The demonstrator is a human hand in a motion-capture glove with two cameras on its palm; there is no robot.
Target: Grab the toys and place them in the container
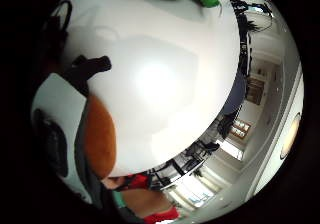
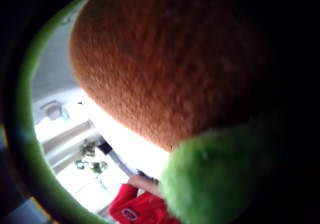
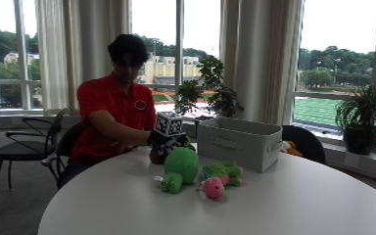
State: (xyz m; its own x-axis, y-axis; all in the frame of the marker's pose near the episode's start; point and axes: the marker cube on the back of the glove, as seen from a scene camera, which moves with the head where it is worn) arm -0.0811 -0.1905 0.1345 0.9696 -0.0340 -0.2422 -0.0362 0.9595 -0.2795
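On the round white surface (image 3: 292,205) we list: one grey fabric container (image 3: 239,142) with a side handle, standing toward the far side, right of the seated person; one large green plush toy (image 3: 179,169) near the middle; one smaller green plush toy (image 3: 223,171) just right of it; one pink plush toy (image 3: 211,188) in front of that, nearer the camera. The gloved right hand (image 3: 164,142) sits at the far left of this group, just above the surface, grasping an orange-brown plush toy (image 2: 170,64) with a green part. That toy fills the thumb-side palm view and lies close against the palm.
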